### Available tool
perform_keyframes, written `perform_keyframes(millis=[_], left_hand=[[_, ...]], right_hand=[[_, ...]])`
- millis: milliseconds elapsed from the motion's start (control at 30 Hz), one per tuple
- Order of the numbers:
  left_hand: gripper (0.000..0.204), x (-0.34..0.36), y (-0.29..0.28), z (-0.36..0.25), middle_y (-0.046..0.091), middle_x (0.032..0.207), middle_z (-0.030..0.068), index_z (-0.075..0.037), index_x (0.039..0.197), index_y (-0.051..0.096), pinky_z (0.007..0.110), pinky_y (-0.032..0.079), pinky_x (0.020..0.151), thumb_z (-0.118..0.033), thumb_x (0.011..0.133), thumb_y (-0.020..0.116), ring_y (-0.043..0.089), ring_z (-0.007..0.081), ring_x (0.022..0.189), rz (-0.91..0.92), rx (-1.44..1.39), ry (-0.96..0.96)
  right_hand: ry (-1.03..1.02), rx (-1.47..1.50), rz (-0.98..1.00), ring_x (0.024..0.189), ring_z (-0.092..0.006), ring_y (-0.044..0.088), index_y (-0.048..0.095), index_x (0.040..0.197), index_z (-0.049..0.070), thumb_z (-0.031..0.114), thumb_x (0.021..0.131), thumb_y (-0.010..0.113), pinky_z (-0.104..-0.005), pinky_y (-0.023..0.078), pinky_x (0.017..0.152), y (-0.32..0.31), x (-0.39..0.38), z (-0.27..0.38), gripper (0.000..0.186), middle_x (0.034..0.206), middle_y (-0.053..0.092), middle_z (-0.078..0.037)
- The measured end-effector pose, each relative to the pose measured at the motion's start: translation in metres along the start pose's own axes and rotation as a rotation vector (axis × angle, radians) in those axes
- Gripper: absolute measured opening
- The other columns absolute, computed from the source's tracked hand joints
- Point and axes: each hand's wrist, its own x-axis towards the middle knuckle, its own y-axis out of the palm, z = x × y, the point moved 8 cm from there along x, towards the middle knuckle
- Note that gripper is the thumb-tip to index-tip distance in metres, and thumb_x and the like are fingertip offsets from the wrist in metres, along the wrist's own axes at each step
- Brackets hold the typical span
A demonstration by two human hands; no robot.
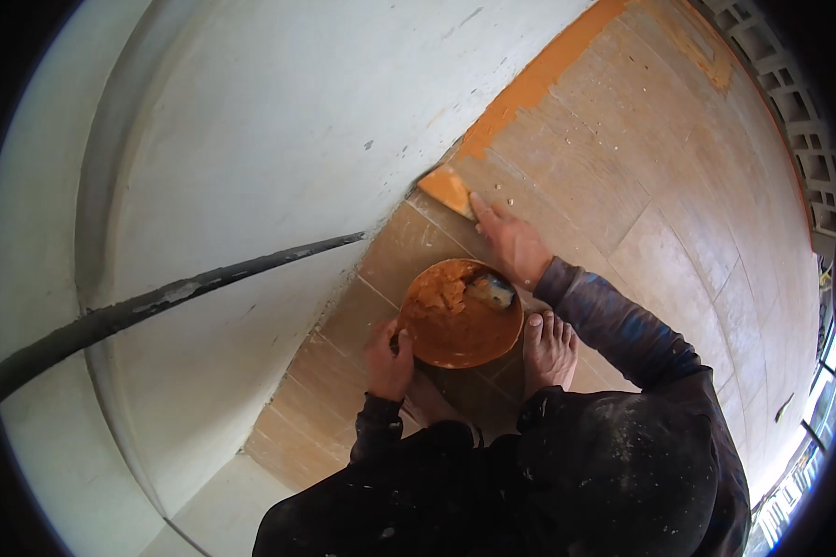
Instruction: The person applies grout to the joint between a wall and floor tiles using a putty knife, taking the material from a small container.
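My right hand [515, 243] grips a flat putty knife [447, 191] whose blade is coated in orange paste. The blade reaches into the corner where the floor meets the white wall. With its fingers closed on the near left rim, my left hand [389, 362] holds a round bowl [481, 358] between my bare feet. Orange paste [441, 295] coats the inside of the bowl and lies in lumps. A pale, dark-streaked object [489, 291] sits in the bowl's far right part; its kind is unclear. Beyond the knife, an orange band [529, 88] of paste runs along the wall's foot.
Wood-look tiles [678, 269] cover the floor, with small crumbs near my right hand. A dark pipe [190, 288] slants across the white wall [279, 121] on the left. Pale openwork blocks [799, 111] line the far right edge. My right foot [550, 351] stands close beside the bowl.
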Motion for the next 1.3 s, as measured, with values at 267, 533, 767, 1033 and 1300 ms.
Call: perform_keyframes(millis=[267, 533, 767, 1033, 1300], left_hand=[[0.019, 0.007, -0.005, 0.026, 0.068, 0.103, 0.0132, 0.001, 0.110, 0.056, 0.036, 0.053, 0.086, -0.006, 0.092, 0.057, 0.068, 0.0230, 0.094, 0.147, -0.134, -0.116], [0.031, 0.003, 0.010, 0.029, 0.059, 0.126, 0.0153, 0.002, 0.123, 0.047, 0.035, 0.046, 0.101, -0.021, 0.105, 0.056, 0.058, 0.0204, 0.113, 0.237, -0.540, -0.192], [0.057, 0.012, 0.045, 0.014, 0.056, 0.128, 0.0161, 0.007, 0.146, 0.038, 0.036, 0.043, 0.107, -0.031, 0.107, 0.056, 0.056, 0.0222, 0.116, 0.497, -0.614, -0.078], [0.048, 0.013, 0.053, 0.003, 0.052, 0.129, 0.0156, 0.006, 0.138, 0.040, 0.035, 0.038, 0.110, -0.032, 0.111, 0.048, 0.051, 0.0204, 0.121, 0.421, -0.370, 0.164], [0.052, 0.020, 0.076, -0.026, 0.051, 0.134, 0.0129, 0.005, 0.144, 0.037, 0.033, 0.038, 0.110, -0.037, 0.113, 0.039, 0.050, 0.0190, 0.125, 0.561, -0.802, -0.058]], right_hand=[[0.023, 0.465, -0.098, 0.080, -0.0291, 0.067, 0.060, 0.124, 0.001, 0.015, 0.107, 0.047, -0.0396, 0.054, 0.072, -0.031, -0.022, -0.011, 0.026, 0.095, 0.067, -0.017], [0.349, 1.062, 0.146, 0.071, -0.0086, 0.059, 0.062, 0.121, -0.001, 0.015, 0.109, 0.043, -0.0254, 0.051, 0.067, -0.037, -0.083, -0.013, 0.027, 0.091, 0.067, -0.004], [0.315, 1.027, 0.080, 0.075, -0.0085, 0.061, 0.062, 0.123, -0.002, 0.016, 0.108, 0.044, -0.0264, 0.053, 0.070, -0.052, -0.128, 0.028, 0.029, 0.096, 0.069, -0.002], [0.355, 0.217, 0.137, 0.077, -0.0398, 0.065, 0.060, 0.114, -0.003, 0.006, 0.095, 0.050, -0.0454, 0.052, 0.071, -0.076, -0.218, 0.077, 0.024, 0.085, 0.067, -0.024], [0.316, 0.000, 0.037, 0.079, -0.0467, 0.064, 0.059, 0.113, -0.001, 0.006, 0.090, 0.054, -0.0539, 0.050, 0.072, -0.051, -0.232, 0.092, 0.025, 0.082, 0.066, -0.024]])
